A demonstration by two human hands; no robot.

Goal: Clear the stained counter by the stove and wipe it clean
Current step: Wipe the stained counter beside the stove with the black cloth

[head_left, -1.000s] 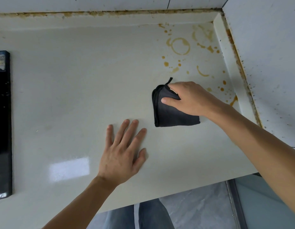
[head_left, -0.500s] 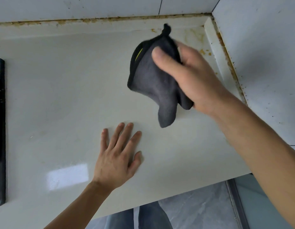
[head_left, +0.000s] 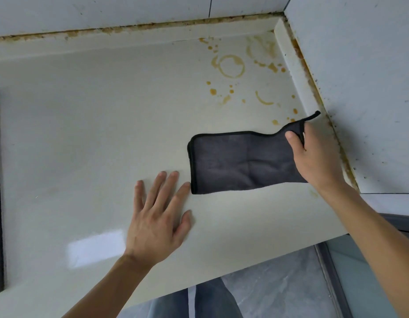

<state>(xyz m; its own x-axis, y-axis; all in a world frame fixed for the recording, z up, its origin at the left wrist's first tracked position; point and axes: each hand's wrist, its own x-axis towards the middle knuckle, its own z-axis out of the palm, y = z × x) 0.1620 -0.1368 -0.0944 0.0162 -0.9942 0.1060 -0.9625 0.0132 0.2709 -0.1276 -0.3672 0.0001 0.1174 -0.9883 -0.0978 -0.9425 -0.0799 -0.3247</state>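
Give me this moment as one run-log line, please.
left hand: flat on counter | right hand: pinching cloth corner | stains: unwiped

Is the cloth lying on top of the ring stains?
No, the cloth lies nearer the counter's front edge, and the ring stains show uncovered beyond it toward the back corner.

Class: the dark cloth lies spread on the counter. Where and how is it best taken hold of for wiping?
Probably flat from above, palm on the middle of the cloth: it lies spread and limp, so a corner pinch, as the right hand has at the far right corner, only drags it. The stains lie just beyond.
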